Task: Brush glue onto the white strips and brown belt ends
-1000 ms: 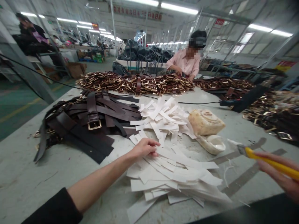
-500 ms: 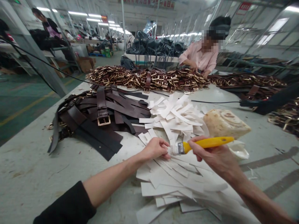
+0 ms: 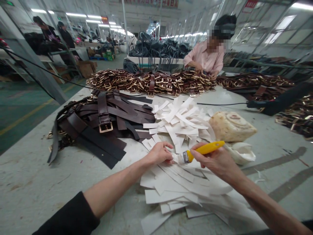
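My right hand is closed round the yellow handle of a paintbrush, its metal band spattered with white. The pale bristles point left and meet the fingertips of my left hand. Those fingers are pinched on the end of a white strip, mostly hidden by fingers and bristles. Below both hands fans a layered stack of white strips. Beyond them lies a loose heap of white strips, crossing one another at all angles.
Dark brown belts with gold buckles lie to the left. A long pile of buckled belts spans the table's far side. A stained, cream-coloured cut container stands at right. Across the table, a person in a pink shirt handles belts.
The brush handle has swung so its end sits further left and tilts up more, with the bristles still at my left fingertips. The whole view has shifted slightly.
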### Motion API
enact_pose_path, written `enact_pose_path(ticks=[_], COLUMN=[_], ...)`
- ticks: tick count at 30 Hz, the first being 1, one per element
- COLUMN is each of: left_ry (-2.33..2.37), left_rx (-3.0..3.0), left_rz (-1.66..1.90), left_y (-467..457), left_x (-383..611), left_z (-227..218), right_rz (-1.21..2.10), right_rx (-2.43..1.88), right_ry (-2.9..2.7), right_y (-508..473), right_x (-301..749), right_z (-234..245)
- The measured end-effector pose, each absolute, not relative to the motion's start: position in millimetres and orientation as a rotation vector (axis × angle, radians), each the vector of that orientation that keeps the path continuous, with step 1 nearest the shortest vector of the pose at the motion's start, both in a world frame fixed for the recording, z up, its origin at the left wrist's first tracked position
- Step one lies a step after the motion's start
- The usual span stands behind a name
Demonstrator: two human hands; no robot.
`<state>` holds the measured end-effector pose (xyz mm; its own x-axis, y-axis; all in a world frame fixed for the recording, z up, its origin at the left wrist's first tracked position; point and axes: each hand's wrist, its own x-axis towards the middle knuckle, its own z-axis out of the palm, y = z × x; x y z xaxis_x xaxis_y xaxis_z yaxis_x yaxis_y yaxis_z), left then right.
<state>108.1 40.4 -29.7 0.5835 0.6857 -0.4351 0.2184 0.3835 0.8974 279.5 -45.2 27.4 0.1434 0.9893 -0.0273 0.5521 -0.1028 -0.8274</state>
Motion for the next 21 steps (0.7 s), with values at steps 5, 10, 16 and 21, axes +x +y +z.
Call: enact_pose_path(ticks=[5, 10, 16, 21], left_ry=[0.910, 0.863, 0.948, 1.073], left_rx=[1.253, 1.371, 1.451, 2.052], left_rz=[0.341, 0.342, 0.515, 0.900], left_y=[41, 41, 78, 97], left_x=[104, 87, 81, 110], left_z=[-19, 9, 66, 81], right_rz=[0.748, 0.659, 0.535, 0.407], right_rx=[-1.908, -2.073, -2.162, -2.253], right_ry=[-1.454, -1.323, -1.196, -1.114], right_y=[-59, -73, -94, -111], right_x=[313, 352, 383, 396], right_z=[25, 23, 22, 25])
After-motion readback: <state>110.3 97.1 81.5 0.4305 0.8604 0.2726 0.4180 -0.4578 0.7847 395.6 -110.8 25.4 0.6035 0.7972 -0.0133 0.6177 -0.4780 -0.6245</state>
